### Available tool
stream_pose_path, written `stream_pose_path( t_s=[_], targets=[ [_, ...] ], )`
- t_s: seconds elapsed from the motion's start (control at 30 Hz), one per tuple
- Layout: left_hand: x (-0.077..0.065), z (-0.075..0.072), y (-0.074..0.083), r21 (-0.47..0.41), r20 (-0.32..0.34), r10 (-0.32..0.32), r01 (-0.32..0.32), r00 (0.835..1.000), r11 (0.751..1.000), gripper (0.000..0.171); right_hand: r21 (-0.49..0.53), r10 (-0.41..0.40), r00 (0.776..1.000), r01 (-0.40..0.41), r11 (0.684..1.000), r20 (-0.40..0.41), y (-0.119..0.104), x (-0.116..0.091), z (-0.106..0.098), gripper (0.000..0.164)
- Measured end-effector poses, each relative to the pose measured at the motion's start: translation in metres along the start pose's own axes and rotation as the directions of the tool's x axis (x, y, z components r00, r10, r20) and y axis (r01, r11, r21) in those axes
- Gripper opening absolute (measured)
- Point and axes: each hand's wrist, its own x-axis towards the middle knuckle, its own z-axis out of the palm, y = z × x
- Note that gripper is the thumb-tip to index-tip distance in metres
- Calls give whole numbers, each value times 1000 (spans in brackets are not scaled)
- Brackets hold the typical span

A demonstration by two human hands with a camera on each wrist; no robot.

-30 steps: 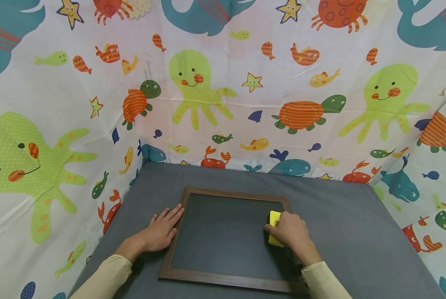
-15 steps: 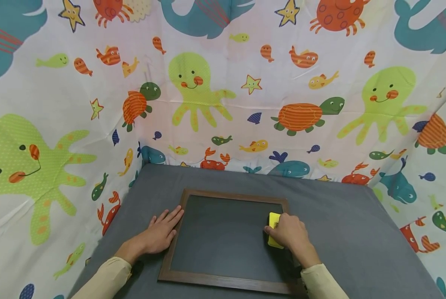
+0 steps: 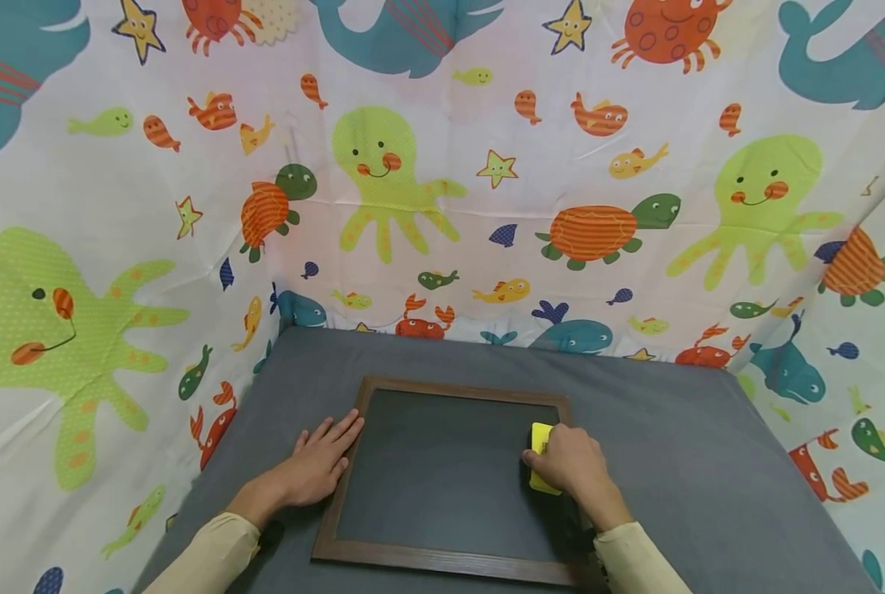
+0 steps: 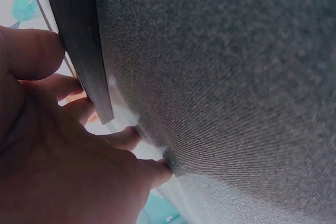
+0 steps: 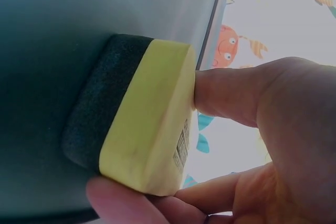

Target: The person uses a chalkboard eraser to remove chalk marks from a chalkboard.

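Note:
A small chalkboard [image 3: 442, 474] with a brown wooden frame [image 3: 442, 557] lies flat on the table; its dark surface shows no clear marks. My left hand [image 3: 311, 469] rests at the frame's left side, fingers extended, the fingertips touching the frame. In the left wrist view, the thumb and some fingers lie along the frame edge [image 4: 81, 40], while others reach the cloth. Near the board's right side, my right hand [image 3: 579, 466] grips a board eraser [image 3: 540, 454] by its yellow back. The eraser's black felt [image 5: 102, 103] faces the board and appears to touch it.
Grey cloth [image 3: 694, 470] covers the table around the board. A white curtain [image 3: 457, 115] printed with sea animals hangs behind the table and along both sides.
Both hands, the eraser and the chalkboard keep their places. Only the head view shifts very slightly.

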Motion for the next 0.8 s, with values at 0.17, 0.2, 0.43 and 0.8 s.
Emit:
stream_pose_path(
  t_s=[0.17,0.2,0.43,0.8],
  targets=[
    [1,-1,0,-7,8,-5,5,1000,1000,69,-20,-10,1000,10,1000,-9,-4,0,1,45],
    [2,-1,0,-7,9,-7,7,1000,1000,69,-22,-13,1000,13,1000,-10,-5,0,1,45],
    [1,1,-1,3,-1,-3,3,1000,1000,68,-30,-43,999,42,999,-13,-12,0,4,46],
    [1,1,-2,7,-14,9,-9,1000,1000,67,-31,-43,999,42,999,-23,-20,-2,6,47]
  ],
)
